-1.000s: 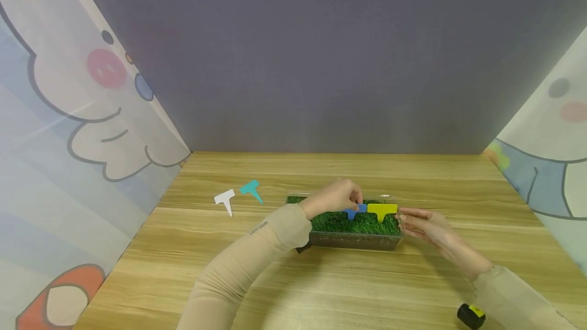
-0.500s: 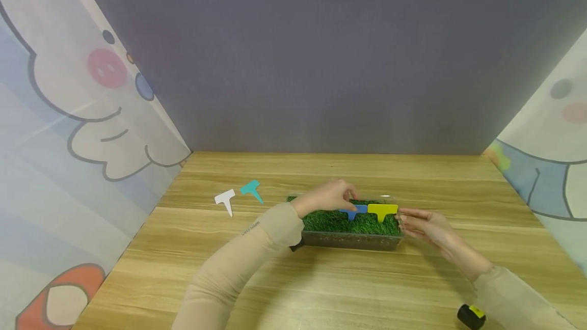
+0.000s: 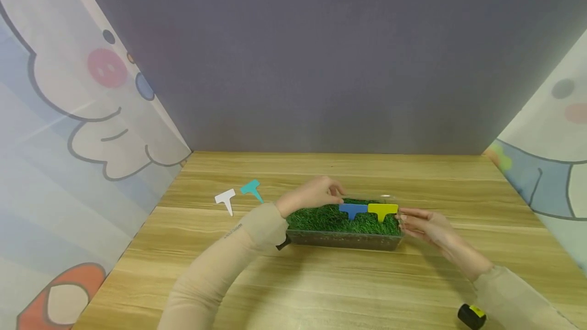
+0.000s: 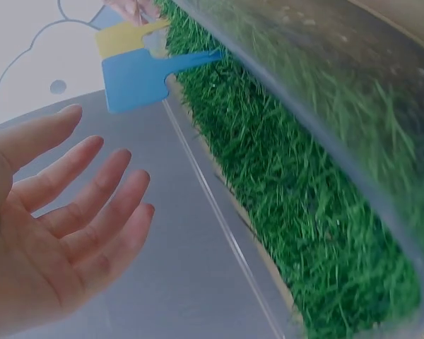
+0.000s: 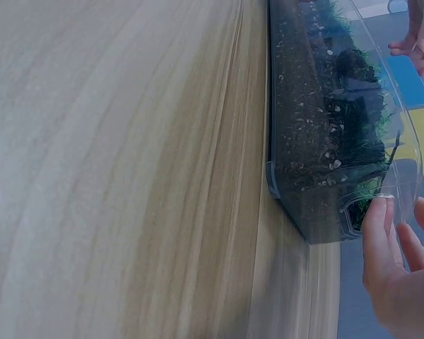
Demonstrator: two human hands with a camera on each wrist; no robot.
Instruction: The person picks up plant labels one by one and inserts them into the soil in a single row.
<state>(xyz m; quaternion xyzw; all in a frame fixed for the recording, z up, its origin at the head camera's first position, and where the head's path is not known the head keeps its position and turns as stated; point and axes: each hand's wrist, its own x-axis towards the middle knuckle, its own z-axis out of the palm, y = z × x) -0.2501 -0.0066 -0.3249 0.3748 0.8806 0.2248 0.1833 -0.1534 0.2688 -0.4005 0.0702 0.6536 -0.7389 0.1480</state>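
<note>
A clear planter box (image 3: 344, 240) filled with soil and green grass stands on the table. Upright in the grass near its right end are a blue T-shaped plant label (image 3: 352, 208) and a yellow T-shaped plant label (image 3: 382, 209), side by side. My left hand (image 3: 314, 193) hovers over the grass left of the blue label; the left wrist view shows its spread fingers (image 4: 102, 205) apart from the label. At the planter's right end, my right hand (image 3: 428, 225) touches the clear end wall with fairly straight fingers (image 5: 377, 236), beside the handle cutout.
On the wooden table (image 3: 339, 289), left of the planter, lie a white T-shaped plant label (image 3: 225, 197) and a teal one. A grey wall rises behind the table. Cartoon-printed panels stand at both sides.
My left hand has let go of the blue label and moved left, uncovering it. The label stays standing in the grass. My right hand has kept its place at the planter's end.
</note>
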